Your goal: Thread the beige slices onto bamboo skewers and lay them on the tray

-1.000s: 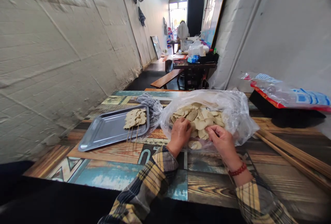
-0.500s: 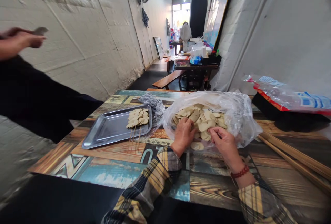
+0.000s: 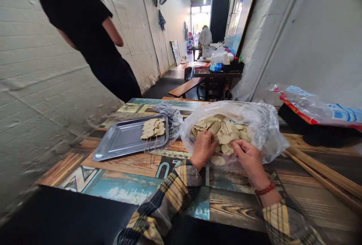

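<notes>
A clear plastic bag (image 3: 266, 131) lies open on the table, full of thin, pale beige round slices (image 3: 226, 138); what food they are I cannot tell. My left hand (image 3: 204, 146) is at the bag's mouth, its curled fingers closed on slices, the fingertips partly hidden. Beside it, my right hand (image 3: 246, 155) pinches at the edge of a slice, and a thin stick, apparently a skewer (image 3: 256, 199), shows by that wrist. One loose slice (image 3: 217, 160) sits at the bag's near edge. To the left, a metal tray (image 3: 117, 139) carries skewered slices (image 3: 153, 128), their sticks overhanging its rim.
A bundle of bamboo skewers (image 3: 325, 169) lies at the right. Behind it is a black tray (image 3: 299, 118) topped with plastic packaging (image 3: 319, 105). Grey crumpled cloth (image 3: 166, 109) sits behind the metal tray. A person in black (image 3: 93, 41) stands at the left wall.
The person at the left has moved toward the back, now showing a torso instead of hands holding an object. My view has shifted slightly; my hands stay nearly in place at the bag.
</notes>
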{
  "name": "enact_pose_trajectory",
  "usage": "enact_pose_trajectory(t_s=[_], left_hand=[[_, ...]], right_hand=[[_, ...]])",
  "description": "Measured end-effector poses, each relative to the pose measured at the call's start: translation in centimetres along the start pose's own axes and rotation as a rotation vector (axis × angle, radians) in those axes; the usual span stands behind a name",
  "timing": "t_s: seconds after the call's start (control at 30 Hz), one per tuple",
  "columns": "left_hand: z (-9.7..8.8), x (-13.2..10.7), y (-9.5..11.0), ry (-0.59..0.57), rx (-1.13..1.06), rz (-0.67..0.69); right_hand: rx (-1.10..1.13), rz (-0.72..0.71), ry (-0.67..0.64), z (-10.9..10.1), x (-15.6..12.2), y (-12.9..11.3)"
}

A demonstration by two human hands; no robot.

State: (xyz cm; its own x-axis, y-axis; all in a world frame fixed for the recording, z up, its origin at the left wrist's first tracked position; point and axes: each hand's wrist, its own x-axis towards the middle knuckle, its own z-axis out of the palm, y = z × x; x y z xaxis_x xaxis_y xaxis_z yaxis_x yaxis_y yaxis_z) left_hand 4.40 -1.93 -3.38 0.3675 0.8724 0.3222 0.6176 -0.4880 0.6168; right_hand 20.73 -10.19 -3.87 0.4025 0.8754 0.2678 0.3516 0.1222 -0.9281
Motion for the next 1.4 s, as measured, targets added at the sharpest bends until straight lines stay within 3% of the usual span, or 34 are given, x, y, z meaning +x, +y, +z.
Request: enact_pose_trajectory(t_s=[0.17,0.4,0.6,0.77,0.9,1.07,1.2,1.4], left_hand=[[0.1,0.0,-0.1,-0.006,-0.008,-0.019],[0.2,-0.1,0.0,0.017,0.049,0.055],[0.1,0.0,0.0,0.028,-0.033,0.071],[-0.1,0.3,-0.2,0.098,-0.244,0.024],[-0.8,0.6,-0.6,0.105,-0.636,-0.163],[-2.3,0.5,-0.8,0.092,-1.060,-0.331],[-3.4,0.4,-0.7,0.027,-1.225,-0.389],[-4.3,0.5,-0.8,-0.066,-1.290,-0.348]], right_hand=[[0.003,0.024,-0.010,0.0,0.0,-0.1],[0.000,0.018,-0.019,0.1,-0.1,0.0],[0.005,0.022,-0.023,0.1,-0.1,0.0],[0.018,0.018,-0.012,-0.1,0.0,-0.2],[0.046,0.013,-0.002,-0.2,0.0,-0.5],[0.116,0.036,-0.078,-0.3,-0.4,-1.0],[0.131,0.043,-0.189,-0.2,-0.8,-1.1],[0.056,0.001,-0.359,0.1,-1.4,-0.9]])
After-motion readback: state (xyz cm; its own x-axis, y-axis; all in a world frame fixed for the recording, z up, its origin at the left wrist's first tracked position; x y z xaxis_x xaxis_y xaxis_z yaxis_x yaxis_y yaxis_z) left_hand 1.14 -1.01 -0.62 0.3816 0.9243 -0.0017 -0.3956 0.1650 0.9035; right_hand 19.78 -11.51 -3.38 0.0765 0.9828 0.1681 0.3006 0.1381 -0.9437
